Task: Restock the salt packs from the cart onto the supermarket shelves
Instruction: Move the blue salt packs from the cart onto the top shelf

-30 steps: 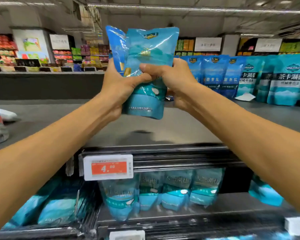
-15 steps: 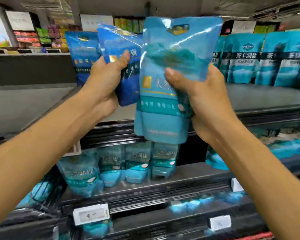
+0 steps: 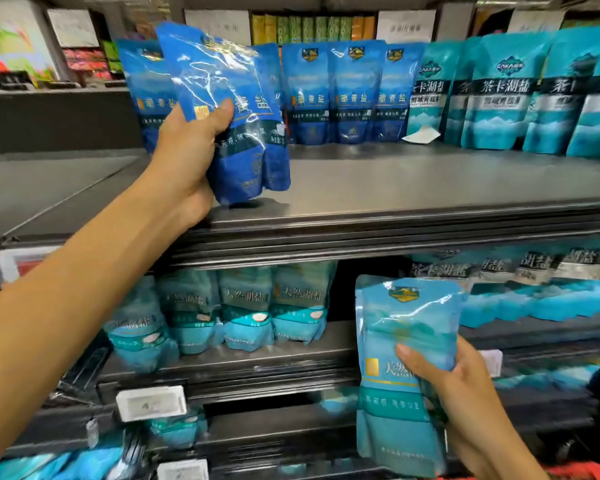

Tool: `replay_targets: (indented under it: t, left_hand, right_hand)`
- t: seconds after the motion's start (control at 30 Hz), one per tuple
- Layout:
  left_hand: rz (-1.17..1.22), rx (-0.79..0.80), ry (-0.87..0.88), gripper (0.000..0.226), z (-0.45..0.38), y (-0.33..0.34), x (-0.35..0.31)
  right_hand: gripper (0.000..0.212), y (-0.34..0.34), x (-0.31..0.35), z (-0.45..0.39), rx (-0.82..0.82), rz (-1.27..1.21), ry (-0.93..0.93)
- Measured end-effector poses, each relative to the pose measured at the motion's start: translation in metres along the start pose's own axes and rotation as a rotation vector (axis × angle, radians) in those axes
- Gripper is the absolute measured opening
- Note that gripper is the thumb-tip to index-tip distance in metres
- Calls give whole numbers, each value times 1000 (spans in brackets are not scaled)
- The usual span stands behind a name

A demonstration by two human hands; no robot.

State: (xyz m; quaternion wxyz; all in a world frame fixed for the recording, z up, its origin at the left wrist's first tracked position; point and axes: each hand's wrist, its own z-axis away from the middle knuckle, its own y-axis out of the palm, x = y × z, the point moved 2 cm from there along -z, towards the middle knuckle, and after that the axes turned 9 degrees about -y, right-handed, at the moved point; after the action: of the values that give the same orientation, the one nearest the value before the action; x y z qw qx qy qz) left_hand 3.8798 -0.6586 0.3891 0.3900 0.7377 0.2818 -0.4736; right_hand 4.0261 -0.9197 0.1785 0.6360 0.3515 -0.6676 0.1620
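My left hand (image 3: 187,157) grips a dark blue salt pack (image 3: 232,109), held upright with its bottom near the front of the top shelf (image 3: 413,188). Lower right, my right hand (image 3: 461,386) holds a light teal salt pack (image 3: 399,341) in front of the middle shelf (image 3: 257,362). Matching dark blue packs (image 3: 347,95) stand in a row at the back of the top shelf. Matching light teal packs (image 3: 246,306) stand on the middle shelf at left.
Teal packs with a dark band (image 3: 499,91) fill the top shelf's right side, and more lie on the middle shelf at right (image 3: 534,292). A white slip (image 3: 421,136) rests on the top shelf. Price tags (image 3: 151,403) hang on the lower rail.
My hands have drawn apart. The left carried the dark blue pack down to the top shelf's front; the right lowered the teal pack to the middle shelf's height.
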Motion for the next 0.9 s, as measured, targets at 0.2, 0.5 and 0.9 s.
replay_targets:
  t: [0.2, 0.5, 0.9]
  left_hand:
    - [-42, 35, 6, 33, 10, 6, 3]
    - [-73, 145, 128, 30, 67, 1, -9]
    - [-14, 92, 15, 55, 163, -34, 94]
  right_hand:
    - [21, 9, -8, -48, -43, -49, 3]
    - [34, 23, -16, -110, -191, 145, -79]
    - [45, 56, -30, -127, -155, 20, -267]
